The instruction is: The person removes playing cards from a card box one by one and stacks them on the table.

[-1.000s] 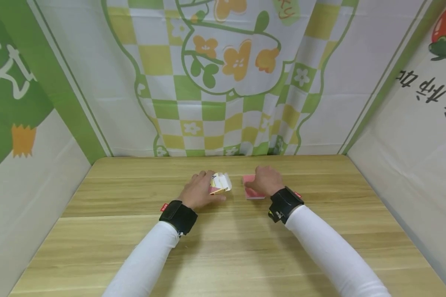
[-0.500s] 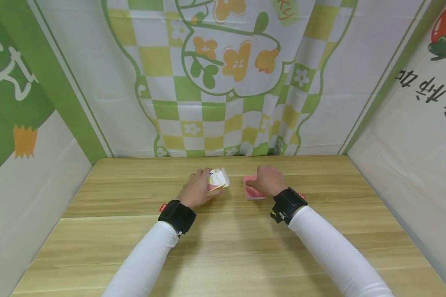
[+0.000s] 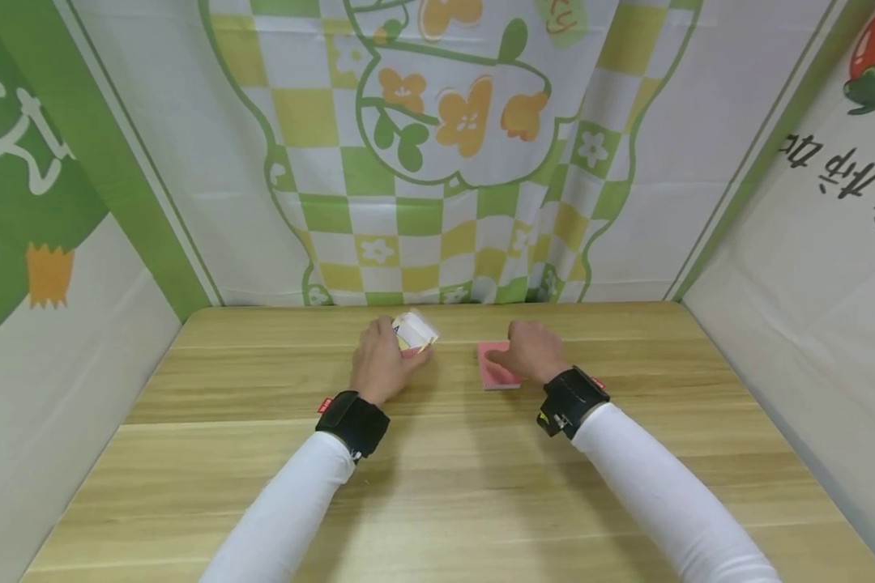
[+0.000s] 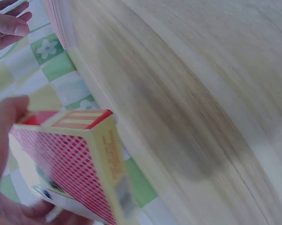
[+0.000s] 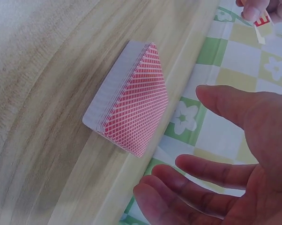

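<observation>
My left hand (image 3: 381, 361) grips a playing-card box (image 3: 412, 334), thumb on one side and fingers on the other. Its end flap is folded out in the head view. In the left wrist view the box (image 4: 61, 157) shows a red lattice side and a cream edge, raised off the tabletop. A squared deck of playing cards (image 3: 492, 369) with red patterned backs lies on the table to the right of the box. Close beside that deck (image 5: 140, 101) hovers my right hand (image 5: 216, 183), fingers loosely bent and apart from the cards, with nothing between them.
The wooden table (image 3: 437, 486) spreads toward me and to both sides. A green-and-yellow checked curtain (image 3: 445, 202) hangs along its far edge, and printed cloth walls (image 3: 787, 324) stand left and right.
My left hand has moved slightly away from me and to the left, lifting and turning the card box. My right hand has shifted a little to the right; the deck stays in place.
</observation>
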{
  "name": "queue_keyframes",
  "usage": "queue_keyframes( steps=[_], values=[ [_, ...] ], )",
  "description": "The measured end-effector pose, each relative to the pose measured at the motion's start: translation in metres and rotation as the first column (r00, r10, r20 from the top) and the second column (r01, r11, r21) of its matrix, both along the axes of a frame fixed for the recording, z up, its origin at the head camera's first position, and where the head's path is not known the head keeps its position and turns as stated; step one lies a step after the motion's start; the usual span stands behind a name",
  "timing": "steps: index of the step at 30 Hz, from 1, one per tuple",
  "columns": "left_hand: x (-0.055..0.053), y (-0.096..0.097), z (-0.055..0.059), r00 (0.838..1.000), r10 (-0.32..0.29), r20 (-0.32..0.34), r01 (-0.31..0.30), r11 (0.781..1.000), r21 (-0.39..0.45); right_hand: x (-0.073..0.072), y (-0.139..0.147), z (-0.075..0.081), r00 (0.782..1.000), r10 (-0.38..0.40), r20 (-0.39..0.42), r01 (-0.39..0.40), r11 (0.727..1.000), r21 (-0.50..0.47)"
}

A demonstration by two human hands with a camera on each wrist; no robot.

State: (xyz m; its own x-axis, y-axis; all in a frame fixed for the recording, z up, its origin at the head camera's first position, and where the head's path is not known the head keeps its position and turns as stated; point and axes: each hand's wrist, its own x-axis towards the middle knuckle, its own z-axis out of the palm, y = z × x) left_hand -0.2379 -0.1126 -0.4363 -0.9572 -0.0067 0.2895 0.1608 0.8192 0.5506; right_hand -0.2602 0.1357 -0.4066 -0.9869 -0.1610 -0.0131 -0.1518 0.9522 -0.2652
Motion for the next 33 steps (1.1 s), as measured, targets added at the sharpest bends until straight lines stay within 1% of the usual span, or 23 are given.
queue_keyframes(
  steps=[2,5,7,9,12,15,17,19,21,23,25,29,31,33],
  values=[
    [0.000,0.003,0.001,0.998,0.056,0.000,-0.056,0.998,-0.018,-0.001,0.000,0.000,1.000,-0.003,0.001,0.003,1.000,0.003],
    [-0.002,0.006,0.003,0.991,0.136,0.019,-0.134,0.987,-0.087,-0.001,0.001,-0.001,1.000,-0.003,0.001,0.003,1.000,-0.003],
    [-0.004,0.009,0.005,0.983,0.178,0.050,-0.169,0.975,-0.148,-0.001,0.001,-0.001,1.000,-0.005,-0.002,0.005,1.000,-0.008],
    [-0.006,0.011,0.006,0.973,0.209,0.095,-0.185,0.959,-0.216,-0.001,0.001,-0.001,1.000,-0.002,-0.011,0.002,1.000,-0.013],
    [-0.010,0.012,0.007,0.956,0.231,0.179,-0.168,0.936,-0.310,0.000,0.001,-0.003,0.999,0.000,-0.035,-0.001,1.000,-0.019],
    [-0.013,0.013,0.004,0.941,0.238,0.241,-0.138,0.919,-0.370,0.003,0.000,-0.005,0.998,0.007,-0.066,-0.009,0.999,-0.032],
    [-0.014,0.012,0.002,0.936,0.240,0.258,-0.124,0.910,-0.395,0.004,0.000,-0.007,0.996,0.013,-0.084,-0.017,0.999,-0.047],
    [-0.014,0.011,-0.001,0.936,0.239,0.258,-0.114,0.900,-0.420,0.005,0.000,-0.009,0.996,0.015,-0.089,-0.022,0.997,-0.073],
    [-0.014,0.011,-0.004,0.939,0.240,0.248,-0.106,0.885,-0.452,0.006,0.001,-0.011,0.995,0.024,-0.100,-0.034,0.995,-0.097],
    [-0.012,0.011,-0.005,0.938,0.245,0.247,-0.099,0.868,-0.486,0.007,0.004,-0.012,0.992,0.042,-0.121,-0.057,0.991,-0.124],
    [-0.011,0.011,-0.006,0.937,0.252,0.243,-0.096,0.852,-0.515,0.008,0.007,-0.015,0.981,0.082,-0.177,-0.106,0.986,-0.132],
    [-0.014,0.010,-0.008,0.934,0.271,0.231,-0.109,0.836,-0.538,0.010,0.016,-0.017,0.939,0.185,-0.289,-0.224,0.968,-0.111],
    [-0.015,0.009,-0.008,0.930,0.278,0.241,-0.114,0.840,-0.530,0.012,0.021,-0.018,0.921,0.224,-0.319,-0.266,0.959,-0.095],
    [-0.013,0.004,-0.004,0.926,0.274,0.259,-0.113,0.858,-0.502,0.014,0.028,-0.019,0.915,0.248,-0.317,-0.287,0.954,-0.083]
  ],
)
